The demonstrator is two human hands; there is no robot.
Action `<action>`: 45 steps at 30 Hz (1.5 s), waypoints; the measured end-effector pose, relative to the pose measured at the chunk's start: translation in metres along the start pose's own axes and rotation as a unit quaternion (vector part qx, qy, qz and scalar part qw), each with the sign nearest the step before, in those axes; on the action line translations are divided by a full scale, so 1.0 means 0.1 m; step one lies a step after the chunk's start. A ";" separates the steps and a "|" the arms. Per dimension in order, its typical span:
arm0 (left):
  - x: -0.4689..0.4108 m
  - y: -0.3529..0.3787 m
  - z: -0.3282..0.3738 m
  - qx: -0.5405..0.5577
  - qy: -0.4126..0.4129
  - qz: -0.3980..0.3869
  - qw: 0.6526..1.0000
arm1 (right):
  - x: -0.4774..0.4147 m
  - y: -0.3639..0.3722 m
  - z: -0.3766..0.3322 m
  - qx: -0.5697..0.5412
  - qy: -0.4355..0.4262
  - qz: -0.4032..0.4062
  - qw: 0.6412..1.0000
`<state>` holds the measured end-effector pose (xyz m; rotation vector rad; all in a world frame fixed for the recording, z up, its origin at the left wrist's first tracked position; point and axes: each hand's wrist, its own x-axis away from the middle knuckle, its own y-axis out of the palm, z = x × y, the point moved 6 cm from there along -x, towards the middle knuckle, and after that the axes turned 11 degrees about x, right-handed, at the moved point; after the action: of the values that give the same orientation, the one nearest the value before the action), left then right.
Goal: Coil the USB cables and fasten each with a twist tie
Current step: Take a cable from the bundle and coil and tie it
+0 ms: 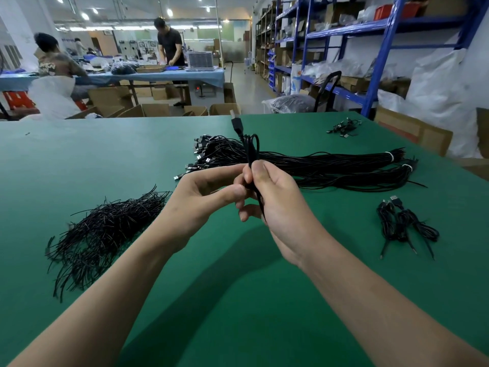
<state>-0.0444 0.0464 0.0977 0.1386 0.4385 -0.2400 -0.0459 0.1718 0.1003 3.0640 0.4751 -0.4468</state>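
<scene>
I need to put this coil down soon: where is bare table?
Bare table lies far left, beyond the twist-tie pile, and near, between the right hand and the finished coils. Crowded: the cable bundle straight behind the held cable.

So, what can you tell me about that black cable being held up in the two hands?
The cable is thin, black and rubbery-looking, folded into a narrow upright coil with loops at the top. Its USB plug, black with a metal tip, sticks up above the loops. The right hand grips the coil's middle, the left hand pinches it beside; a strand trails below.
</scene>
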 end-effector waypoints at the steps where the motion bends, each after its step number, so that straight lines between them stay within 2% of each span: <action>1: 0.00 0.00 0.00 -0.001 0.000 0.001 1.000 | 0.01 0.00 0.00 0.009 -0.003 0.001 1.000; 6: 0.00 0.04 0.03 0.016 0.016 0.011 1.000 | 0.03 0.02 -0.02 0.048 -0.023 0.001 0.999; 11: -0.01 0.09 -0.04 0.039 0.016 0.013 0.999 | 0.05 -0.02 -0.07 0.130 -0.075 0.037 0.988; 15: -0.02 0.09 -0.10 0.101 0.016 0.040 0.994 | 0.07 0.00 -0.12 0.163 -0.108 0.056 0.979; 23: -0.01 0.11 -0.16 0.169 -0.004 0.065 0.983 | 0.12 -0.02 -0.18 0.282 -0.141 0.106 0.943; 30: 0.00 0.07 -0.22 0.187 -0.022 0.095 0.978 | 0.13 0.04 -0.14 0.356 -0.107 0.080 0.925; 34: -0.01 0.08 -0.21 0.190 -0.021 0.073 0.979 | 0.16 0.05 -0.18 0.398 -0.117 0.065 0.907; 39: 0.00 0.10 -0.18 0.211 -0.025 0.065 0.975 | 0.15 0.08 -0.18 0.405 -0.092 0.034 0.909; 45: 0.00 0.15 -0.15 0.187 -0.024 0.058 0.980 | 0.10 0.04 -0.13 0.433 -0.072 0.029 0.898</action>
<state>-0.0467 0.0634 0.0851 0.5239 0.3320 -0.2083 -0.0322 0.1719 0.1099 3.7993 0.1994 -1.1483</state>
